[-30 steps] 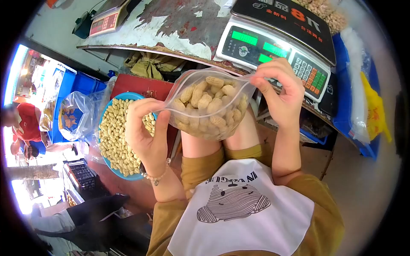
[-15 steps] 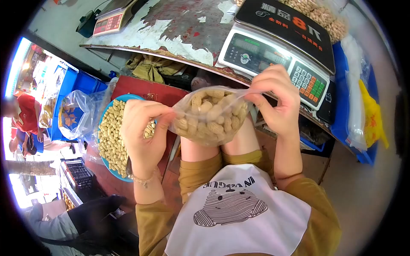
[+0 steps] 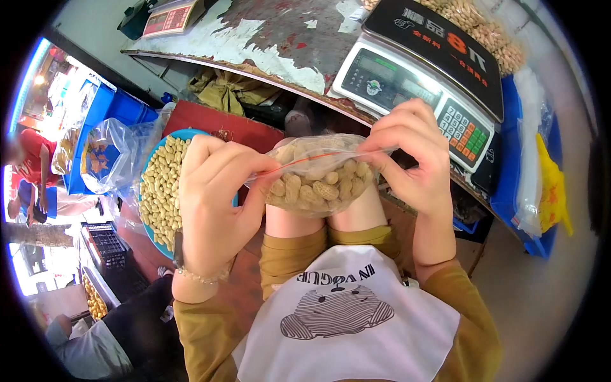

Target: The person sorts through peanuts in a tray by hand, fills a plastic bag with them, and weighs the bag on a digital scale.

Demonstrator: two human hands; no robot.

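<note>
A clear zip bag [image 3: 312, 156] with a red line along its mouth hangs above my lap. In its lower part lie peanuts in the shell [image 3: 315, 191]. My left hand [image 3: 219, 197] pinches the left end of the bag's mouth between thumb and fingers. At the opposite end, my right hand [image 3: 410, 159] grips the other corner the same way. The mouth is stretched straight between the two hands; whether the zip is pressed together cannot be told. Beside my left hand stands a blue basin [image 3: 186, 134], full of pale peanuts [image 3: 160, 197] and partly hidden by that hand.
A digital scale [image 3: 388, 79] stands on the worn table [image 3: 273, 44] ahead. Blue crates [image 3: 506, 184] holding plastic bags and a yellow bag [image 3: 552, 191] are to the right. Bagged nuts [image 3: 490, 38] lie behind the scale. People [image 3: 35, 162] are at the left.
The bag's mouth has been tilted so the red line now shows, drawn straight. My left hand appears larger and slightly lower in view, and both hands still hold the corners.
</note>
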